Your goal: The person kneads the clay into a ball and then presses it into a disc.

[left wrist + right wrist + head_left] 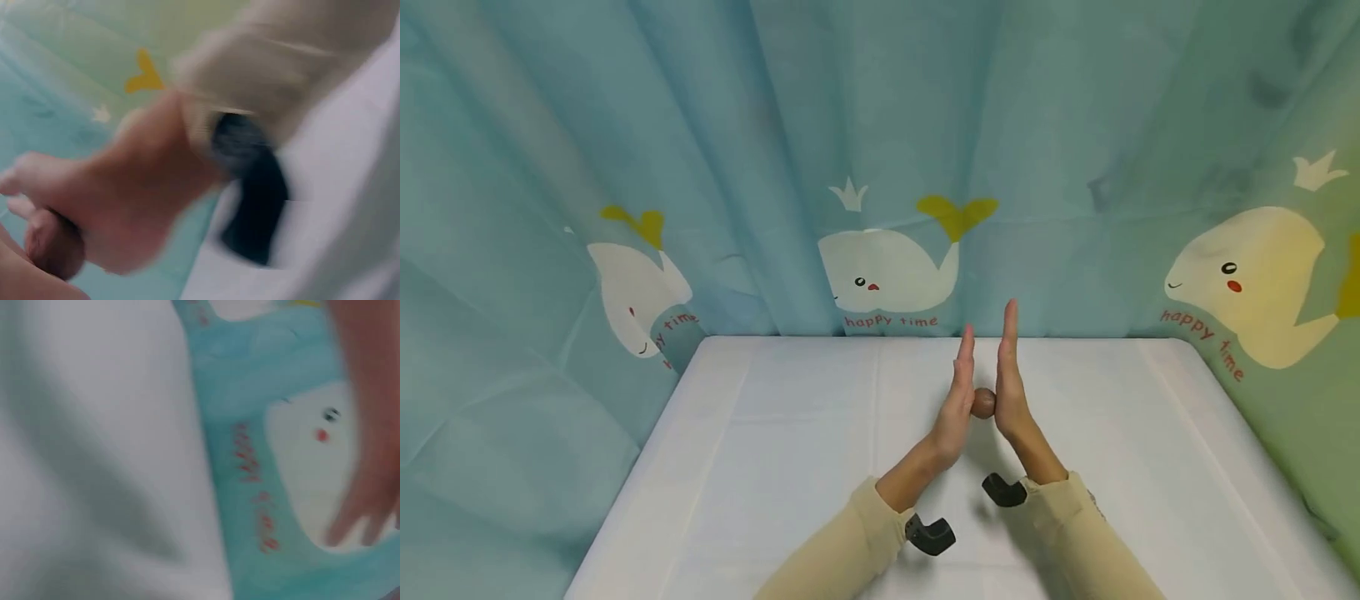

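Between two upright, facing palms sits a small brown ball (983,403), its surface smooth in the head view. The left hand (955,406) touches it from the left with straight fingers. From the other side the right hand (1011,385) presses against it, fingers also extended upward. In the left wrist view the brown ball (55,245) shows between the palms, partly covered and blurred. The right wrist view catches one blurred hand (378,469) at its right edge; the ball does not appear there.
A white table (790,450) lies beneath the hands. Behind and beside it hangs a blue-green curtain (700,125) printed with whales. Black wrist-camera mounts (931,536) stick out from the beige sleeves (842,550).
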Tool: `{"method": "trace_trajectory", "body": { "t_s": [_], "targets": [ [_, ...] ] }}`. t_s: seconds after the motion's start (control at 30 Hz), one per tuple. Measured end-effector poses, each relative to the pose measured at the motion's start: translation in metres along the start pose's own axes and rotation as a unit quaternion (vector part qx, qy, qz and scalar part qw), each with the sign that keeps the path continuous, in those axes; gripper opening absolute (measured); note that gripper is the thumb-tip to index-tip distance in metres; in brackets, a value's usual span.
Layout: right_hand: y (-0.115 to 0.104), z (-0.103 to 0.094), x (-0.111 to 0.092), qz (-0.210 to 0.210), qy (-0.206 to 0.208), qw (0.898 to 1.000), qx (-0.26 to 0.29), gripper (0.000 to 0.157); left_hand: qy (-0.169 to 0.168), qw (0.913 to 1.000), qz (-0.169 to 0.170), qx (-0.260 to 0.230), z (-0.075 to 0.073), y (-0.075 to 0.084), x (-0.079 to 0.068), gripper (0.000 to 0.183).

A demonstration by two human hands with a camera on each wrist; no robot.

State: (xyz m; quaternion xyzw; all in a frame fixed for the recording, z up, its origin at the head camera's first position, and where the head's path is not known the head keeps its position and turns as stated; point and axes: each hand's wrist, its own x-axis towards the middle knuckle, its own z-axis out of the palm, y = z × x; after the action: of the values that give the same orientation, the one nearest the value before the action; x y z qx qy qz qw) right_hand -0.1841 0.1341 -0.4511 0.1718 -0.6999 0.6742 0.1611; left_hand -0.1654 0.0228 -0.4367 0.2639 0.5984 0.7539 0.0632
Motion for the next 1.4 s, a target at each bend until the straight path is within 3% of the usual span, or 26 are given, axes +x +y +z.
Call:
{"method": "trace_trajectory", "body": {
  "t_s": [0.1, 0.2, 0.37, 0.5, 0.6, 0.7, 0.8, 0.87, 1.0, 1.2, 1.3, 1.4],
  "targets": [
    [0.004, 0.013, -0.016, 0.013, -0.025, 1.0, 0.005, 0.059, 0.028, 0.9995, -0.001, -0.015, -0.01, 0.0, 0.006, 0.071],
    [-0.003, 0.029, -0.029, -0.013, -0.047, 0.999, -0.019, 0.06, 0.051, 0.9985, -0.007, -0.015, -0.021, -0.01, 0.014, 0.069],
    [-0.017, 0.027, -0.013, -0.091, -0.041, 0.99, -0.102, 0.064, 0.043, 0.9983, -0.026, -0.029, -0.016, -0.026, 0.006, 0.062],
    [-0.009, 0.013, 0.003, -0.047, -0.022, 0.994, -0.098, 0.061, 0.048, 0.997, -0.019, -0.058, -0.008, -0.019, -0.002, 0.066],
    [0.003, 0.01, -0.003, -0.003, -0.022, 0.998, -0.066, 0.058, 0.046, 0.997, 0.002, -0.062, -0.007, -0.007, -0.002, 0.07],
    [0.006, 0.018, -0.02, 0.006, -0.04, 0.999, -0.035, 0.057, 0.049, 0.9977, 0.033, -0.033, -0.012, 0.001, 0.005, 0.072],
    [-0.001, 0.03, -0.032, -0.013, -0.051, 0.999, -0.014, 0.058, 0.052, 0.9966, 0.062, 0.018, -0.019, 0.001, 0.013, 0.069],
    [-0.011, 0.033, -0.033, -0.028, -0.049, 0.998, -0.008, 0.058, 0.048, 0.9963, 0.054, 0.047, -0.02, -0.005, 0.015, 0.067],
    [-0.027, 0.027, -0.018, -0.044, -0.039, 0.998, -0.024, 0.06, 0.041, 0.9979, 0.016, 0.046, -0.016, -0.017, 0.011, 0.06],
    [-0.009, 0.01, 0.0, -0.003, -0.021, 1.0, 0.014, 0.055, 0.031, 0.9969, 0.037, 0.062, -0.001, -0.006, 0.002, 0.064],
    [0.003, 0.012, -0.01, 0.027, -0.015, 0.998, 0.053, 0.054, 0.022, 0.9925, 0.051, 0.109, 0.0, 0.002, 0.003, 0.071],
    [0.001, 0.022, -0.027, 0.052, -0.023, 0.995, 0.084, 0.054, 0.038, 0.9839, 0.056, 0.166, -0.006, 0.005, 0.011, 0.075]
  ]
}}
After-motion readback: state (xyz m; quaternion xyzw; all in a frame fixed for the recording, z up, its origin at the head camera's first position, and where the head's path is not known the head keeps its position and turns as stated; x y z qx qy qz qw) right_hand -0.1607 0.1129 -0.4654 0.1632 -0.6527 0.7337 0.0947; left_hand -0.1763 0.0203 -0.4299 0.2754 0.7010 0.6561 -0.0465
